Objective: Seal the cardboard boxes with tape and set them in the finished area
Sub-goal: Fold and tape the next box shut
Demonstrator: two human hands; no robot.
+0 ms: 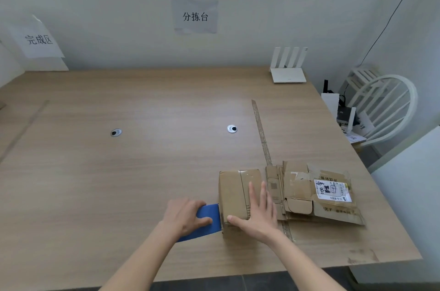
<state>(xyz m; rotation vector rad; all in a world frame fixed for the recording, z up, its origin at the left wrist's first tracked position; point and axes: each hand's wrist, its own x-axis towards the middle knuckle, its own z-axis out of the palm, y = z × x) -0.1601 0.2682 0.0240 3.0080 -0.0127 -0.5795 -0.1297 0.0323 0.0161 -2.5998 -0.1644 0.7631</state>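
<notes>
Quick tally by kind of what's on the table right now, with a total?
Closed cardboard box, under the right hand: 1
Flattened cardboard pieces beside it, piled (cannot separate them): 1 pile
Blue tape dispenser, gripped by the left hand: 1
Long tape strip: 1
White router: 1
Cable grommets: 2
Total: 7

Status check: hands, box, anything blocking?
Left hand grips blue tape dispenser at box's left side. Right hand flat on small box. Flattened cardboard alongside, right.
</notes>
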